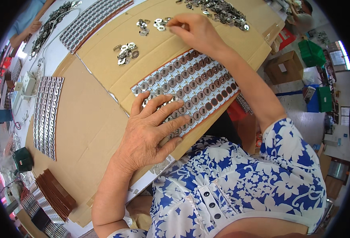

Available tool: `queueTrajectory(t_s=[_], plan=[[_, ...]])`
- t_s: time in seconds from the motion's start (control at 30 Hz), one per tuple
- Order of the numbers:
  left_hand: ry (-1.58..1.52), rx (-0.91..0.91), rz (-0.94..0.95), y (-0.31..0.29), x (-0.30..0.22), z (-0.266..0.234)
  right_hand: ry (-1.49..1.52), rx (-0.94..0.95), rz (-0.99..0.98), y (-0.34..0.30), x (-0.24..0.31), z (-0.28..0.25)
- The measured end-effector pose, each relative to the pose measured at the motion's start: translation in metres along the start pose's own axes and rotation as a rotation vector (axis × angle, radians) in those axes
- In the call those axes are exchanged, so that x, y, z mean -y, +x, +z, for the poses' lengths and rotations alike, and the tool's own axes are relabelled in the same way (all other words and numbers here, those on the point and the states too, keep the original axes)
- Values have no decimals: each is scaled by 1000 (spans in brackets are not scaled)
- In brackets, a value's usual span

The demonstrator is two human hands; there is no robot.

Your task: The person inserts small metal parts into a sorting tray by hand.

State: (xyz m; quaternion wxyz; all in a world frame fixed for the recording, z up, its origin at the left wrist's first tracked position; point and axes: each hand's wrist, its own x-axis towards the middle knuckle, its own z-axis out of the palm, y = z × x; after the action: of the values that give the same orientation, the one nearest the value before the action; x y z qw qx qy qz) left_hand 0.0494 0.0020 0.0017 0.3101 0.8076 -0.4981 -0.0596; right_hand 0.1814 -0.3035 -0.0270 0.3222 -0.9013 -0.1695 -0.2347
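Note:
A rectangular panel (pixel 204 94) with rows of small round dark parts on a pale blue sheet lies slantwise on the cardboard before me. My left hand (pixel 147 129) rests on its left end with the fingers spread, covering some of the rows. Beyond the panel, my right hand (pixel 192 32) hovers at a small heap of shiny metal pieces (pixel 160 24). Its fingers are drawn together; whatever they hold is too small or hidden to see. Two more little heaps, one of metal pieces (pixel 127 53) and another of metal parts (pixel 143 27), lie to its left.
A large pile of metal parts (pixel 226 14) spreads at the far edge. Filled panels (pixel 48 115) lie at left, and a stack of panels (pixel 91 23) behind. Brown boards (pixel 55 192) stand at lower left. Across the table a co-worker's hand (pixel 34 27) is beside another pile.

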Motion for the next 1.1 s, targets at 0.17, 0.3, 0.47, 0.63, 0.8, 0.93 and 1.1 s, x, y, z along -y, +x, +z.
queueTrajectory(t_s=[0.17, 0.3, 0.47, 0.63, 0.8, 0.93, 1.1], plan=[[-7, -7, 25, 5, -1, 3, -111, 99, -47, 25, -32, 24], [-8, -25, 25, 1, 2, 4, 253, 234, 170, -1, 18, -23], [-10, -6, 0, -1, 2, 1, 506, 305, 437, -86, 86, -87], [77, 17, 8, 4, -4, 3, 643, 409, 496, -141, 99, -103], [92, 96, -4, 7, -10, 7, 369, 399, 390, -156, 109, -94], [92, 105, -14, 8, -10, 6, 243, 484, 269, -146, 105, -91], [77, 80, 2, 6, -6, 8, 164, 670, 198, -109, 104, -95]])
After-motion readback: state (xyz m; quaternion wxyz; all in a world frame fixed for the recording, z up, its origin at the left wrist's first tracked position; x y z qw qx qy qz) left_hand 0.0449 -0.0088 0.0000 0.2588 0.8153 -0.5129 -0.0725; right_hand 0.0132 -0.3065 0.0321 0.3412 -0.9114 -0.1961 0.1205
